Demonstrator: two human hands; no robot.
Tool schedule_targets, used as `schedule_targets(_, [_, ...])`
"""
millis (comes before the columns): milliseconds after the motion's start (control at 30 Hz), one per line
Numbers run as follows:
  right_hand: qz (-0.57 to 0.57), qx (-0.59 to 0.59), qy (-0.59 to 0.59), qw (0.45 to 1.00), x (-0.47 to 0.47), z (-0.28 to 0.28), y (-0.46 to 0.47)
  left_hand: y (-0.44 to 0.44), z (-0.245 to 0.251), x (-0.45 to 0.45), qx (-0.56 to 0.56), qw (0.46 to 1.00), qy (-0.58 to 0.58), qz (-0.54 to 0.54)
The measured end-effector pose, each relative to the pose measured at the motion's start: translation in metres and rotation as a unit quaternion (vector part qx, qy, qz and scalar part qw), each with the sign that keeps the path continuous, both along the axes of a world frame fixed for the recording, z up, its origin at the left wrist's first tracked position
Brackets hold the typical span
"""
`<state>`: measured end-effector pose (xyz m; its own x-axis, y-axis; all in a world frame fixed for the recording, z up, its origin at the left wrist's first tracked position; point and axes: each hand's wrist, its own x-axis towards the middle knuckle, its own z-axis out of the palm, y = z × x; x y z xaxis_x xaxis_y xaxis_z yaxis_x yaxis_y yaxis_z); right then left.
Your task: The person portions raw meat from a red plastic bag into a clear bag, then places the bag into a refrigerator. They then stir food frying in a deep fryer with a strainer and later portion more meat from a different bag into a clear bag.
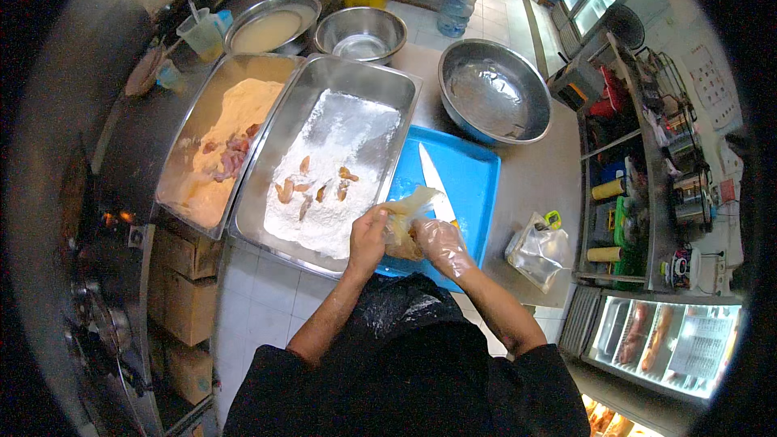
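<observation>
My bare left hand [368,237] grips the top of a translucent plastic bag [408,218] with brownish contents, which look like marinated meat pieces. At the bag's right side is my right hand [444,247], in a clear disposable glove; its fingertips are hidden against or inside the bag. Below both hands lies a blue plastic tray [476,194] carrying a large knife [434,179], its blade pointing away from me. Left of the tray, a deep steel pan [370,76] contains white flour [297,218] with several small brownish meat pieces [305,165] on it.
Further left stands a second steel pan [182,185] with orange-tinted flour and raw meat [234,158]. Behind are a bowl of cloudy liquid [273,27], a steel bowl [361,30] and a large steel basin [495,91]. A clear plastic bag [540,252] lies right of the tray.
</observation>
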<state>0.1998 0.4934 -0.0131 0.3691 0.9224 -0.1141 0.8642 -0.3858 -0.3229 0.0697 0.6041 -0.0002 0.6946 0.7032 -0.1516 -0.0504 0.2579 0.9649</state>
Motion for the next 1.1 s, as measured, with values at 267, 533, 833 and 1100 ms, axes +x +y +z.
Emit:
schedule_targets(267, [0.018, -0.152, -0.004, 0.988, -0.012, 0.036, 0.02, -0.008, 0.005, 0.0, 0.05, 0.998, 0.027, -0.009])
schedule_targets(533, [-0.002, 0.032, 0.061, 0.998, 0.001, 0.042, 0.0, 0.002, 0.009, -0.01, 0.035, 0.999, -0.005, 0.03])
schedule_targets(833, [-0.227, 0.228, 0.532, 0.783, 0.016, 0.038, -0.034, 0.013, 0.006, -0.009, -0.003, 0.999, -0.008, 0.048])
schedule_targets(1100, [-0.082, 0.296, 0.47, 0.827, 0.023, 0.117, 0.018, 0.008, -0.003, -0.015, -0.097, 0.993, -0.054, 0.039])
